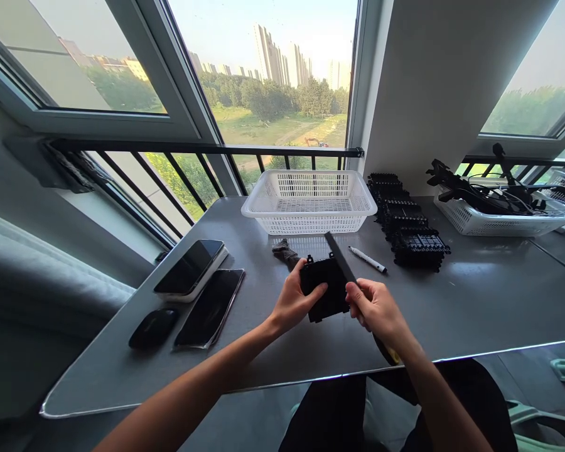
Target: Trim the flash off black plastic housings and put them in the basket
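My left hand is closed on a flat black plastic part, its thumb lying across the face. A dark flat strip is pinched in my right hand and slants up and left over the part's upper right edge. Whether strip and part touch is hard to tell. Beneath my right hand, a dark round object with a yellow centre is partly hidden at the table's front edge. A crumpled dark item lies behind my left hand, and a white marker lies beyond my right.
A white basket stands near the window railing. Stacked black parts lie to its right, and another basket holds black pieces and cables. Two phone-like devices and a black rounded object rest on the left.
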A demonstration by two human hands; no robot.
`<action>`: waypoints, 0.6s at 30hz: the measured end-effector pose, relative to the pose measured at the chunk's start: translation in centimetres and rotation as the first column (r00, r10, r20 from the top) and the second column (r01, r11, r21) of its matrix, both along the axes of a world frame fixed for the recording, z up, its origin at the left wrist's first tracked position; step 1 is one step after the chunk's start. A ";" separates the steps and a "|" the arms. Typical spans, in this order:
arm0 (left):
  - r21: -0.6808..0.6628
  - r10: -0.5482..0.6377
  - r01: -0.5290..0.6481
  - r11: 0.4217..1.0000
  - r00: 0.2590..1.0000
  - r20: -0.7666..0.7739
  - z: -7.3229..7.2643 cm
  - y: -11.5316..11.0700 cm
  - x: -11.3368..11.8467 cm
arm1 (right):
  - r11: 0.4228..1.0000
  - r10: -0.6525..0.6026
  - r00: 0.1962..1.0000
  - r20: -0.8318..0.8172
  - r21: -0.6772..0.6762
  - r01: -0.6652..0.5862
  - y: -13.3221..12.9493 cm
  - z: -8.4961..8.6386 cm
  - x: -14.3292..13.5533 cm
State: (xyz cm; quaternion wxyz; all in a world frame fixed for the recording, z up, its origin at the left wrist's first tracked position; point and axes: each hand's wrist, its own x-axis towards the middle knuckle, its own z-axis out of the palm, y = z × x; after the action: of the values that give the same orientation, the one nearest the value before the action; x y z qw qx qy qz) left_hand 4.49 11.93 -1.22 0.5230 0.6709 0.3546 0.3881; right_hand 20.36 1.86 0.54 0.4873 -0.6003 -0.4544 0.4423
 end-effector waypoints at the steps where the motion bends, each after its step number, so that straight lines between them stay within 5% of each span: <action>1: 0.005 0.002 -0.002 1.000 1.000 0.004 0.1 -0.1 0.0 | 1.000 0.028 0.997 0.068 -0.009 -0.027 -0.1 0.0 -0.4; 7: 0.029 -0.033 0.032 0.999 0.999 0.038 0.4 -0.6 0.2 | 0.998 0.068 0.937 0.344 -0.017 -0.066 -0.6 0.6 -1.8; 18: 0.039 0.032 -0.033 0.999 0.999 0.031 0.3 -0.3 0.1 | 0.998 -0.065 0.885 0.461 0.029 0.058 -0.3 0.3 -1.5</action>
State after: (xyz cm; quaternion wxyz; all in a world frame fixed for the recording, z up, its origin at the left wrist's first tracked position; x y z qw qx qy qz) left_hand 4.56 11.64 -0.87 0.5085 0.6693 0.3498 0.4137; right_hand 18.81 1.56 0.86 0.3834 -0.6989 -0.5409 0.2682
